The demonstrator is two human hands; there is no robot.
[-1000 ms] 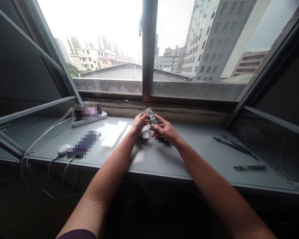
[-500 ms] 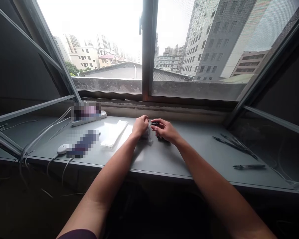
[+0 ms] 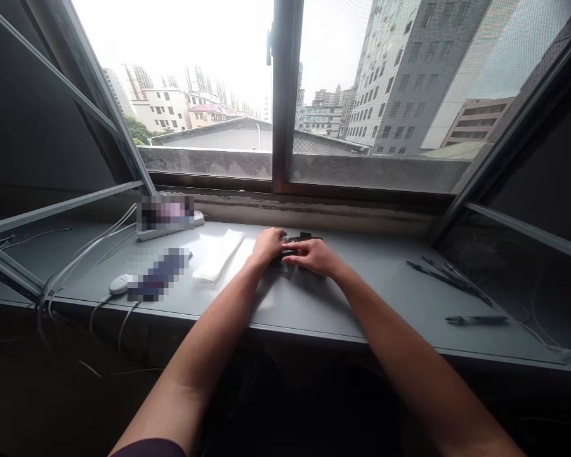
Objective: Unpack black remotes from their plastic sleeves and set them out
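Both hands meet over the middle of the desk, almost fingertip to fingertip. My left hand (image 3: 268, 246) has its fingers curled down, and what they hold is mostly hidden. From the right, my right hand (image 3: 315, 257) reaches in with thumb and fingers drawn together around something small and dark, too small to name. Just behind the right fingers, a black object (image 3: 305, 237) with a raised block on top rests on the desk, partly covered by that hand. A clear plastic bag (image 3: 285, 271) shows faintly below the hands.
White folded sheets (image 3: 219, 257) lie left of my hands on the grey desk (image 3: 380, 298). Further left are a blurred-out dark object (image 3: 159, 275), a white round charger (image 3: 118, 285), cables and a power strip (image 3: 197, 219). Several pens (image 3: 476, 320) lie right. The window stands behind.
My right hand has lowered and turned flatter, bringing its fingers against the left fingertips. The black object behind it now shows more. The left hand has dipped slightly.
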